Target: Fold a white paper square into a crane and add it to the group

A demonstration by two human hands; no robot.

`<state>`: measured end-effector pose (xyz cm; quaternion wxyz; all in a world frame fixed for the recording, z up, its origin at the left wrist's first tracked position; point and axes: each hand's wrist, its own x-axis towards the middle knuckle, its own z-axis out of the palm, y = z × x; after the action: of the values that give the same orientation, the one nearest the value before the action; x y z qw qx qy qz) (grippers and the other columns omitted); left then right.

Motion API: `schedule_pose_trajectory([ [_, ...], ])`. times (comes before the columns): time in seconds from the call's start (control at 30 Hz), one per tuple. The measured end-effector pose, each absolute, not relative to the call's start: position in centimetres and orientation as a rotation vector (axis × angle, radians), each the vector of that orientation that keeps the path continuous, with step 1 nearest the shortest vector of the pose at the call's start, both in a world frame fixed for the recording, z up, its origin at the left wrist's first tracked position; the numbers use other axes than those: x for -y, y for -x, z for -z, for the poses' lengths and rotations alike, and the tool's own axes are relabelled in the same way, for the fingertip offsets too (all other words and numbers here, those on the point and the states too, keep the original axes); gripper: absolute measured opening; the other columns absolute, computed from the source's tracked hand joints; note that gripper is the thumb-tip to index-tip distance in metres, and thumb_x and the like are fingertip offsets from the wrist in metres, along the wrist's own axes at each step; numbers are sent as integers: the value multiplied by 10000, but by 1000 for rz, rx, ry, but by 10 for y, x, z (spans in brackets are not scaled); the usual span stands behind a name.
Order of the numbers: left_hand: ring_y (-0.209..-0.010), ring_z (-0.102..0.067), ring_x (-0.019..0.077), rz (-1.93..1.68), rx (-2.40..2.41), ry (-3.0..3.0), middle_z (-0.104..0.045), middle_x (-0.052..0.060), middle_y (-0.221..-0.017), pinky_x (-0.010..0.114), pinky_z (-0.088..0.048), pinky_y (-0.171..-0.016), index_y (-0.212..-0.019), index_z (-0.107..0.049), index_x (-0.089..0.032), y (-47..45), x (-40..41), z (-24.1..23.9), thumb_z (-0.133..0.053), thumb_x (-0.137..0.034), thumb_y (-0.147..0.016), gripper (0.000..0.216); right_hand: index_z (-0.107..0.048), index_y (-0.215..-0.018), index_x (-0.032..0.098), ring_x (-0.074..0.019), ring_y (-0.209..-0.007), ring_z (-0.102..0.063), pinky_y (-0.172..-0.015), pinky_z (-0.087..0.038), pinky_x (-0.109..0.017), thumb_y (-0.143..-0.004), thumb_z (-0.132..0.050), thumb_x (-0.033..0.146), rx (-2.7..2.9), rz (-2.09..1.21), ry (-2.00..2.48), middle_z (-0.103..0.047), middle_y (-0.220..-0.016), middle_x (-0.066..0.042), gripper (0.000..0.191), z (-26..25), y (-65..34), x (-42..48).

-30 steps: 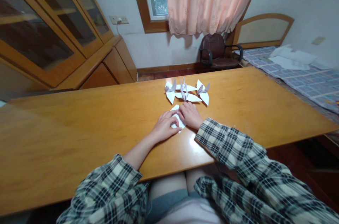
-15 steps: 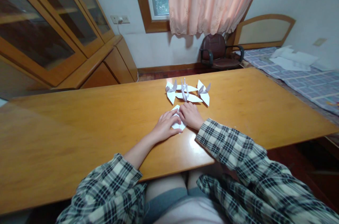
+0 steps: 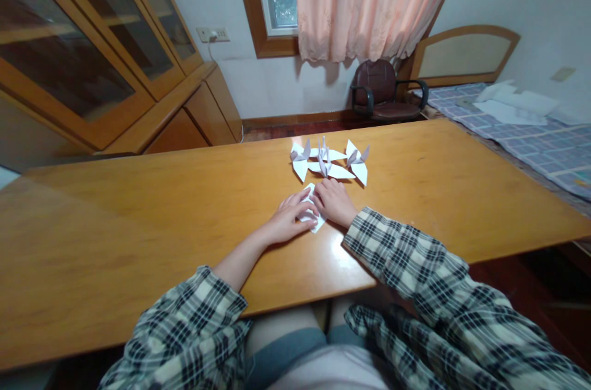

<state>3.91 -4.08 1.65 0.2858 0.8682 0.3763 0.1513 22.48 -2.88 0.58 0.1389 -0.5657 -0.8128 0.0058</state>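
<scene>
A small piece of white folded paper lies flat on the wooden table, largely covered by my fingers. My left hand holds its left side, with the thumb near the lower corner and the fingers curled over the top. From the right, my right hand presses on the paper with bent fingers, close against the left fingertips. Just beyond the hands stand several white paper cranes, among them a left crane, a front middle crane and a right crane.
Past the table's far edge is a brown armchair under a pink curtain. A glass-doored wooden cabinet stands at the left. On the right, a bed with a checked cover carries white sheets.
My left thumb has shifted slightly up on the folded paper, so more of its lower corner shows. The right hand stays nearly still. The whole view has drifted a little.
</scene>
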Motion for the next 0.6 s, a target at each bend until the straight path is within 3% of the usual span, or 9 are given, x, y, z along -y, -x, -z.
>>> schedule_pose_trajectory([
  [0.4,-1283,-372,281,-455,-1136,-2323,-409,-18,-1429,481,-295,-1072,-864,-734,-307,-49,43,-9,-656,-303,-768,124,-569,-931,178,-245,-919,-453,-766,-311,-355,-927,-436,362,2360,-30,1628,-569,-967,-99,228,-6,-224,28],
  [0.6,-1302,-360,292,-427,-1105,-2311,-374,-6,-1457,492,-279,-1080,-898,-732,-317,-47,42,-9,-714,-336,-713,187,-569,-927,180,-241,-914,-454,-766,-312,-354,-920,-448,371,2354,-36,1628,-568,-965,-97,226,-6,-225,28],
])
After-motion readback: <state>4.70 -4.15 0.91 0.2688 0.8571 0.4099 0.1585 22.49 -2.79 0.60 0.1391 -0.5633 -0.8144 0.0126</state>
